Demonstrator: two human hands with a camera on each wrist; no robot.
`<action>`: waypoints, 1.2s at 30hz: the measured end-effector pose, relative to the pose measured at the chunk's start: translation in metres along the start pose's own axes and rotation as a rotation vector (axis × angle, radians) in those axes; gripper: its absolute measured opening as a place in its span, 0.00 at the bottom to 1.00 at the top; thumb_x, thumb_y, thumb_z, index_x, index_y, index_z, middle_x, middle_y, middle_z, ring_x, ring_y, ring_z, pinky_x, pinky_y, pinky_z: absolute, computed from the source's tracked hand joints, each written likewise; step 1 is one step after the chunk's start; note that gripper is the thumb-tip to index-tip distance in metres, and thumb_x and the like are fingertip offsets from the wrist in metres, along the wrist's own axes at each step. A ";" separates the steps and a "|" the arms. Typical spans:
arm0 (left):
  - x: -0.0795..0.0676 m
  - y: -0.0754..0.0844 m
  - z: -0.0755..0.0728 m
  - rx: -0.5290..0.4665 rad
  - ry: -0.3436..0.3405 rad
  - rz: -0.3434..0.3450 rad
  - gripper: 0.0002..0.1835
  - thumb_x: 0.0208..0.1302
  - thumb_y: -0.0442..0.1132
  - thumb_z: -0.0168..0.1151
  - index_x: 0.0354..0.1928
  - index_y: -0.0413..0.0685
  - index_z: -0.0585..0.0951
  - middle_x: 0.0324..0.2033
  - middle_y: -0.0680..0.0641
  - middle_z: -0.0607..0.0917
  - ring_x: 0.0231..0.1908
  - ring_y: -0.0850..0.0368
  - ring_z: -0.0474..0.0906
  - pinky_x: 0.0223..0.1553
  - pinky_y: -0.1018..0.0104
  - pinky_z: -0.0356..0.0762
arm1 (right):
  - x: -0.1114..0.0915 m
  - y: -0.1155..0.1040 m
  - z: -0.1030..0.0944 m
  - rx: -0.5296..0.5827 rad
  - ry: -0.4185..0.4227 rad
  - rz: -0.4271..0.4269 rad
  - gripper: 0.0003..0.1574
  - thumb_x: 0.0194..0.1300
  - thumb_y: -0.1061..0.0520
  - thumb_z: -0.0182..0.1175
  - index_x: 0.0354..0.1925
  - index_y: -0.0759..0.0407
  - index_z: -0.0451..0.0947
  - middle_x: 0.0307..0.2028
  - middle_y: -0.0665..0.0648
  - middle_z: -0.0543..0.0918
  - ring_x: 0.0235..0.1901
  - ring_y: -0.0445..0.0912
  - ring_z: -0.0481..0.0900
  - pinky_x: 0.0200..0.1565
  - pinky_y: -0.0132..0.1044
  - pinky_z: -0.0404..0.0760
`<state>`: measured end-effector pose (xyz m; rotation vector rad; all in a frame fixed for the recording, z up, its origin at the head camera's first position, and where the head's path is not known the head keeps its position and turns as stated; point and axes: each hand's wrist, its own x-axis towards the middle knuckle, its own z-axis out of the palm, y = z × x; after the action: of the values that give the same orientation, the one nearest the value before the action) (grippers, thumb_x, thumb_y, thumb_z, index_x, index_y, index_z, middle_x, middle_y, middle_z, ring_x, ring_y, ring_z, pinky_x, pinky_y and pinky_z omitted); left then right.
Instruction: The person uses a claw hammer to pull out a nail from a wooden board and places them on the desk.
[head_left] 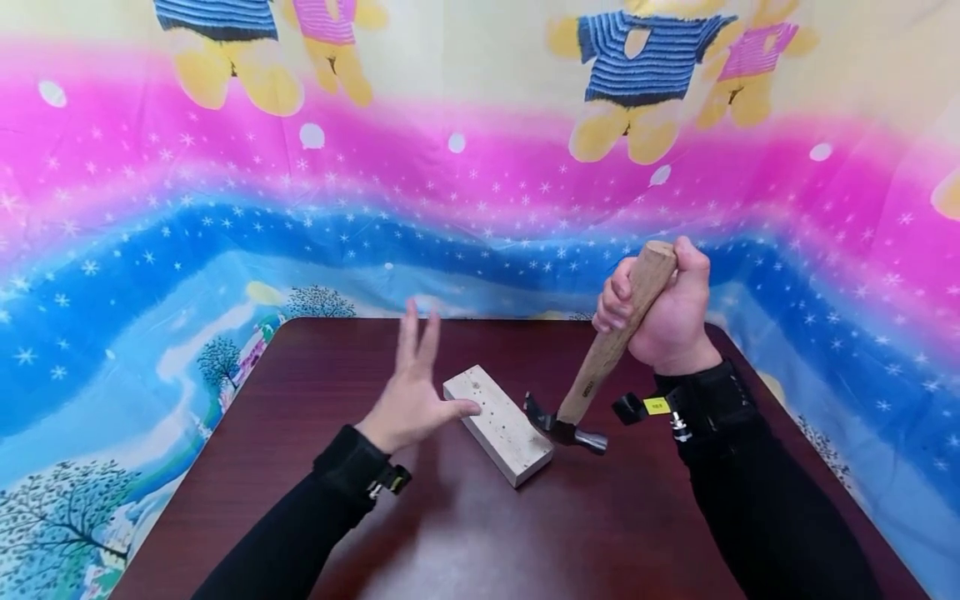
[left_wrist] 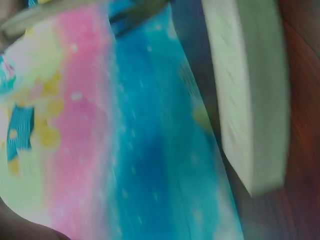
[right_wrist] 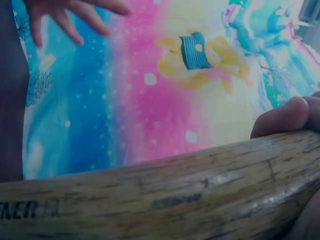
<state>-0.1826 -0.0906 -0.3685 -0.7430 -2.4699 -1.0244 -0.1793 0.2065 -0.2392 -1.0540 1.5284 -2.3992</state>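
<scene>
My right hand (head_left: 671, 312) grips a claw hammer (head_left: 600, 367) by its wooden handle, near the top end. The hammer hangs head down, and its dark metal head overlaps the near right end of a pale wooden block (head_left: 498, 425). Several small dark holes or nail spots dot the block's upper face. Beside the block's left edge is my left hand (head_left: 416, 400), fingers spread and holding nothing, its thumb overlapping the block. In the left wrist view the block (left_wrist: 267, 100) looms large and blurred. The hammer handle (right_wrist: 150, 205) fills the bottom of the right wrist view.
A dark red-brown table (head_left: 330, 375) lies under the block. Behind it and along both sides hangs a printed cloth (head_left: 450, 192) with cartoon bears and snowflakes. Each wrist wears a black strap (head_left: 708, 400) with a small device.
</scene>
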 end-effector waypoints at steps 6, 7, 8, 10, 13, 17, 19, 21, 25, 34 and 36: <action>0.019 0.043 0.031 -0.165 -0.124 0.127 0.68 0.30 0.72 0.62 0.68 0.63 0.29 0.65 0.53 0.19 0.66 0.47 0.41 0.43 0.59 0.75 | 0.005 0.007 0.013 -0.001 -0.018 0.005 0.41 0.60 0.30 0.26 0.17 0.61 0.65 0.12 0.58 0.56 0.12 0.53 0.53 0.19 0.47 0.57; 0.021 0.050 0.033 -0.218 -0.156 0.142 0.67 0.31 0.73 0.60 0.67 0.64 0.28 0.64 0.54 0.19 0.66 0.49 0.41 0.45 0.60 0.74 | 0.006 0.009 0.015 0.000 -0.021 0.009 0.41 0.60 0.30 0.27 0.17 0.60 0.65 0.12 0.58 0.56 0.12 0.53 0.53 0.19 0.47 0.58; 0.022 0.057 0.035 -0.277 -0.189 0.156 0.66 0.31 0.74 0.58 0.67 0.64 0.28 0.64 0.54 0.19 0.66 0.50 0.39 0.47 0.58 0.72 | 0.007 0.011 0.017 0.001 -0.023 0.011 0.41 0.60 0.30 0.27 0.17 0.60 0.65 0.12 0.58 0.56 0.13 0.52 0.53 0.19 0.47 0.58; 0.024 0.068 0.035 -0.426 -0.267 0.164 0.64 0.34 0.71 0.58 0.66 0.66 0.27 0.64 0.56 0.19 0.67 0.50 0.38 0.51 0.54 0.68 | 0.009 0.014 0.020 0.010 -0.022 0.016 0.41 0.60 0.30 0.28 0.17 0.60 0.65 0.12 0.58 0.56 0.13 0.52 0.54 0.19 0.46 0.59; 0.024 0.081 0.032 -0.602 -0.365 0.162 0.62 0.40 0.60 0.63 0.66 0.68 0.26 0.64 0.58 0.20 0.66 0.46 0.45 0.50 0.52 0.69 | 0.012 0.017 0.025 0.016 -0.027 0.026 0.40 0.59 0.30 0.29 0.17 0.60 0.65 0.12 0.57 0.57 0.13 0.52 0.55 0.20 0.45 0.59; 0.025 0.083 0.033 -0.635 -0.409 0.211 0.62 0.45 0.41 0.68 0.67 0.64 0.28 0.66 0.56 0.26 0.58 0.40 0.63 0.44 0.55 0.74 | 0.016 0.020 0.029 0.003 -0.040 0.023 0.40 0.60 0.30 0.28 0.17 0.60 0.64 0.12 0.57 0.57 0.13 0.51 0.55 0.19 0.45 0.59; 0.026 0.080 0.037 -0.569 -0.397 0.229 0.61 0.46 0.38 0.69 0.68 0.64 0.31 0.68 0.56 0.34 0.53 0.44 0.71 0.43 0.60 0.76 | 0.017 0.021 0.030 -0.003 -0.047 0.016 0.40 0.60 0.30 0.28 0.16 0.60 0.64 0.12 0.58 0.56 0.12 0.52 0.55 0.18 0.46 0.59; 0.027 0.074 0.043 -0.494 -0.379 0.225 0.58 0.47 0.39 0.68 0.68 0.66 0.34 0.68 0.56 0.47 0.46 0.51 0.76 0.40 0.65 0.77 | 0.017 0.021 0.031 -0.003 -0.048 0.012 0.40 0.60 0.30 0.28 0.16 0.60 0.64 0.12 0.58 0.56 0.12 0.52 0.54 0.18 0.46 0.58; 0.028 0.063 0.055 -0.353 -0.328 0.213 0.52 0.51 0.43 0.65 0.68 0.69 0.38 0.55 0.51 0.72 0.39 0.64 0.79 0.37 0.74 0.75 | 0.017 0.022 0.032 0.009 -0.052 0.021 0.41 0.60 0.29 0.27 0.16 0.60 0.64 0.12 0.58 0.56 0.12 0.52 0.54 0.18 0.47 0.58; 0.025 0.055 0.057 -0.377 -0.217 0.271 0.46 0.55 0.31 0.61 0.69 0.65 0.46 0.44 0.47 0.81 0.40 0.65 0.78 0.37 0.72 0.76 | 0.021 0.025 0.037 0.035 -0.062 0.051 0.41 0.60 0.29 0.27 0.17 0.61 0.64 0.12 0.58 0.58 0.13 0.52 0.55 0.19 0.46 0.61; 0.022 0.053 0.055 -0.383 -0.213 0.261 0.47 0.54 0.30 0.61 0.69 0.65 0.46 0.43 0.47 0.81 0.41 0.65 0.78 0.36 0.72 0.76 | 0.021 0.027 0.037 0.053 -0.074 0.053 0.42 0.61 0.30 0.27 0.18 0.62 0.65 0.13 0.59 0.61 0.14 0.52 0.59 0.21 0.47 0.64</action>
<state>-0.1757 -0.0113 -0.3652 -1.3163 -2.2821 -1.3921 -0.1802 0.1558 -0.2419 -1.0647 1.4429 -2.3246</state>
